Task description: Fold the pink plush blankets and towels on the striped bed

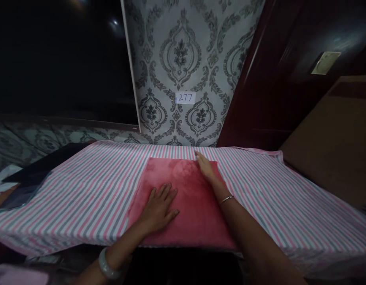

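Observation:
A pink-red plush cloth [189, 190] lies folded flat on a table covered with a pink, grey and white striped sheet [90, 186]. My left hand [159, 208] rests palm down on the cloth's near left part, fingers spread and flat. My right hand [205, 166] reaches to the cloth's far right corner, fingers stretched out flat along its edge. Neither hand holds anything. A pale bangle sits on my left wrist and a thin bracelet on my right.
A patterned grey wall with a small label reading 277 [185, 97] stands behind the table. A dark screen [61, 59] fills the upper left. A dark red door [290, 71] and a brown board [334, 138] stand at the right. Dark flat items [31, 178] lie at the table's left end.

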`<move>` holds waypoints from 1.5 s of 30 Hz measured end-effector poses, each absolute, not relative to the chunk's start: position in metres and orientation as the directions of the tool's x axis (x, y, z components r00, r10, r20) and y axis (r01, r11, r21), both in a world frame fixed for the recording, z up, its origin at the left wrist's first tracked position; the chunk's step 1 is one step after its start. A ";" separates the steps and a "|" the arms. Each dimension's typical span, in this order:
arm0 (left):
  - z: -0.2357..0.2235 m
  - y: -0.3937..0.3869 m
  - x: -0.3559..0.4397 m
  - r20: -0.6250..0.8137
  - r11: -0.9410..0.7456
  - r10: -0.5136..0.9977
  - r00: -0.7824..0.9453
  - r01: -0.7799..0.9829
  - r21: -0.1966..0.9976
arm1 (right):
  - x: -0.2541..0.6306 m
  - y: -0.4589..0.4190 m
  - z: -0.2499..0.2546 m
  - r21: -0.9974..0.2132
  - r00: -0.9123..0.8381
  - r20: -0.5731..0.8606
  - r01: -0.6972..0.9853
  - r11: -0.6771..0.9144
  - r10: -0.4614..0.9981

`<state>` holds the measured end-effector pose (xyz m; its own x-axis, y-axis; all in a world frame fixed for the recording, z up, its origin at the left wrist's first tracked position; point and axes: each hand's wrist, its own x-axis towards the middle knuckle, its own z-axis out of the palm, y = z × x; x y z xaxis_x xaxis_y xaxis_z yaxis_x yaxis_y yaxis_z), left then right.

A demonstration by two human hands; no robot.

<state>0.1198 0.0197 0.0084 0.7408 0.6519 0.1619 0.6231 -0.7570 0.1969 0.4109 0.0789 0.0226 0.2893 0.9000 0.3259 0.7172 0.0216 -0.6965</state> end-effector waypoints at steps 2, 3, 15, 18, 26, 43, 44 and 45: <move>0.025 0.022 0.131 0.146 -0.760 0.646 0.750 0.613 0.214 | 0.425 0.085 0.029 -0.870 0.473 0.287 0.493 0.020 0.833; 0.034 0.023 0.142 0.151 -0.775 0.627 0.764 0.592 0.221 | 0.431 0.088 0.032 -0.915 0.529 0.248 0.403 0.017 0.811; 0.014 0.079 0.283 0.186 -0.902 0.421 0.888 0.389 0.187 | 0.438 0.088 -0.010 -0.966 0.592 0.184 0.254 0.035 0.785; 0.006 0.083 0.277 0.220 -0.903 0.428 0.877 0.402 0.154 | 0.433 0.091 -0.018 -0.976 0.617 0.212 0.177 0.128 0.758; 0.028 0.141 0.229 0.061 -0.780 0.623 0.779 0.615 0.111 | 0.427 0.095 -0.026 -0.914 0.740 0.180 -0.119 0.389 0.648; 0.022 0.177 0.188 0.120 -0.567 0.824 0.554 0.801 0.193 | 0.429 0.096 -0.030 -0.941 0.744 0.236 0.014 0.338 0.626; 0.024 0.176 0.188 0.138 -0.565 0.825 0.548 0.807 0.174 | 0.427 0.095 -0.028 -0.950 0.736 0.248 0.056 0.308 0.630; 0.027 0.173 0.188 0.154 -0.563 0.825 0.544 0.812 0.150 | 0.426 0.093 -0.024 -0.955 0.725 0.265 0.108 0.276 0.635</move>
<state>0.1884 0.1733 0.0270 0.5437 0.8250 0.1543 0.8124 -0.5635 0.1497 0.4256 0.0934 -0.0245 0.7255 0.6350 0.2654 0.1080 0.2758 -0.9551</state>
